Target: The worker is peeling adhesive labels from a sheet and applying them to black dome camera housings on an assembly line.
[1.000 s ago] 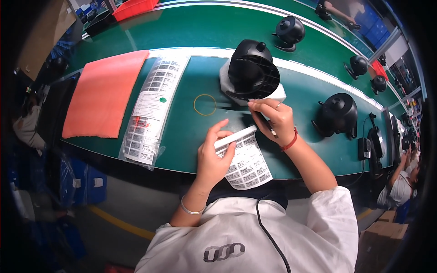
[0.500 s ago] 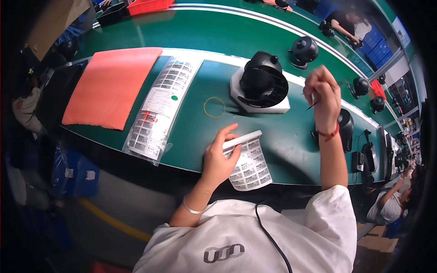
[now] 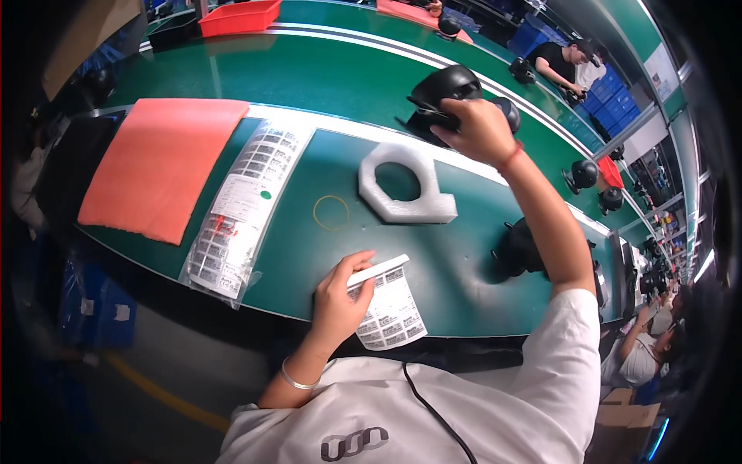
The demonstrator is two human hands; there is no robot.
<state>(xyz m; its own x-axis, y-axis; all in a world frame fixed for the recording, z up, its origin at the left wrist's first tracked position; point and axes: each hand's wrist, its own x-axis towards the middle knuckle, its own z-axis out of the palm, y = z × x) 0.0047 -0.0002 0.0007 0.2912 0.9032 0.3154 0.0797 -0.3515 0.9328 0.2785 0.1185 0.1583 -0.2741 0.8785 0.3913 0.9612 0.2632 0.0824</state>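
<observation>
My right hand [image 3: 485,135] reaches out past the table's far strip, its fingers closed on a black round-bodied device [image 3: 450,81] with a dome-like housing. Part of the device is hidden behind the fingers. Just beyond the hand stands another black round device [image 3: 508,114], partly covered. My left hand [image 3: 340,303] grips a partly rolled sheet of printed labels [image 3: 396,309], whose loose end hangs toward the near table edge. Between the hands lies a white foam holder [image 3: 373,185] with a round hole, green tabletop showing through it.
Left on the table are a pink foam sheet [image 3: 162,170], a clear bag of label sheets [image 3: 241,197] and a yellow rubber band [image 3: 331,213]. Another black device [image 3: 519,249] stands under my right forearm. A red bin [image 3: 239,17] and a co-worker [image 3: 558,66] are across the line.
My right hand has swung forward and left and taken hold of the black device, which has left the foam holder for the far strip. My left hand keeps the label sheet.
</observation>
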